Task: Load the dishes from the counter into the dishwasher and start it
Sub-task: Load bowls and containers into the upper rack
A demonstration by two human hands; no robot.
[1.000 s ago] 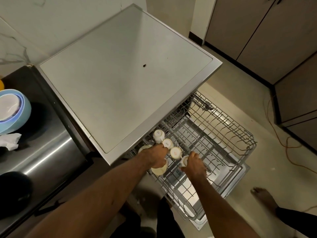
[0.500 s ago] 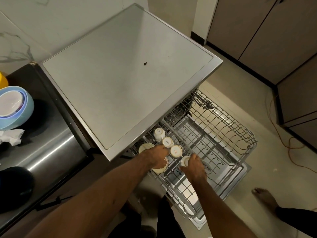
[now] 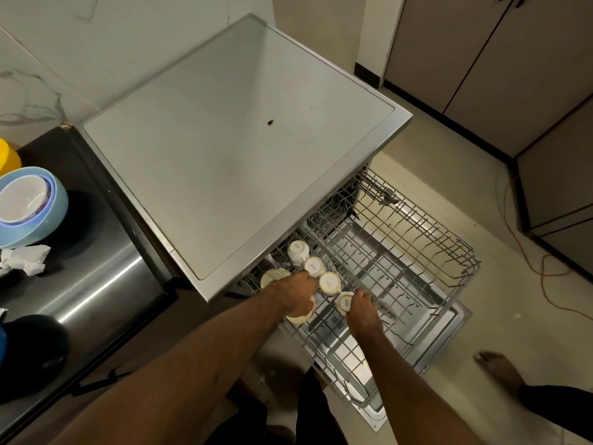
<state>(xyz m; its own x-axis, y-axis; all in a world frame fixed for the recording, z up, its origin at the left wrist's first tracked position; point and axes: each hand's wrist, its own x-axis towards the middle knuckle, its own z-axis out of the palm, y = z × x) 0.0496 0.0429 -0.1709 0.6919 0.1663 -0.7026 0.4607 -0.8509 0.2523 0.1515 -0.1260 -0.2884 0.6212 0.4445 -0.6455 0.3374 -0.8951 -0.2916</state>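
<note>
- Presently, the end cup is gripped upside down by the curled fingers of the right hand. It sits at the near end of a row of cups in the pulled-out upper rack. If it is released before it is seated between the wires, it could tip against its neighbour and be chipped.
- The left hand is laid over a cream cup with the fingers bent down; whether that cup is actually clasped cannot be told. If it is only pressed, it could be slid off its wires and dropped through to the open door below.
- The cups are packed touching or nearly so, and a knock from either wrist could be passed along the whole row.
- The rack is drawn far out, so weight placed on its near edge could jolt everything in it.
- A stack of bowls is seen on the worktop, so loading is judged far from done. The orange cable on the floor could be tripped over during carrying.
</note>
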